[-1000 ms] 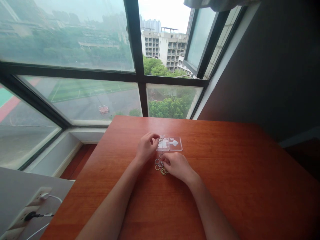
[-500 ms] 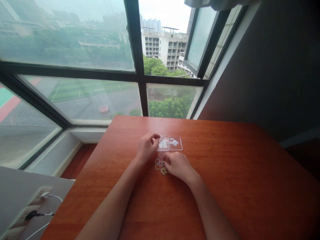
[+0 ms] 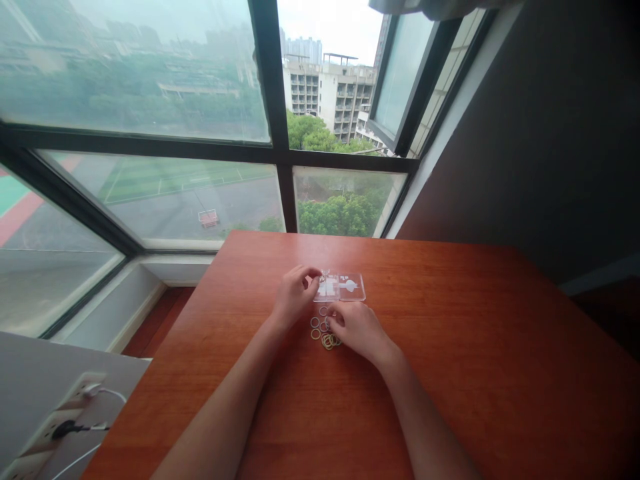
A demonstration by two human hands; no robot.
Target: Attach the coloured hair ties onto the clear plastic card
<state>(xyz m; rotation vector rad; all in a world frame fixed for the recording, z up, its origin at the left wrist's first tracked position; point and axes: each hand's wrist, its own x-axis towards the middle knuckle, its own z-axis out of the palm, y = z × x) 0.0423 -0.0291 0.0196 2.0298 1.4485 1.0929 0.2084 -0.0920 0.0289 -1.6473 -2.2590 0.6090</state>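
my left hand (image 3: 293,297) pinches the left edge of the clear plastic case (image 3: 340,287), thumb and fingertips closed on its rim, steadying it flat on the wooden table (image 3: 450,347). the case is the landmark: the small rings (image 3: 323,330) lie loose in a cluster just in front of it, toward me. my right hand (image 3: 357,328) rests on that cluster, fingers curled down over the rings; whether a ring is actually caught between the tips i cannot tell, they are too small. to do this well i judge i should keep the case pinned, draw off one ring only, and lift it clear before moving toward the case, so the others don't scatter.
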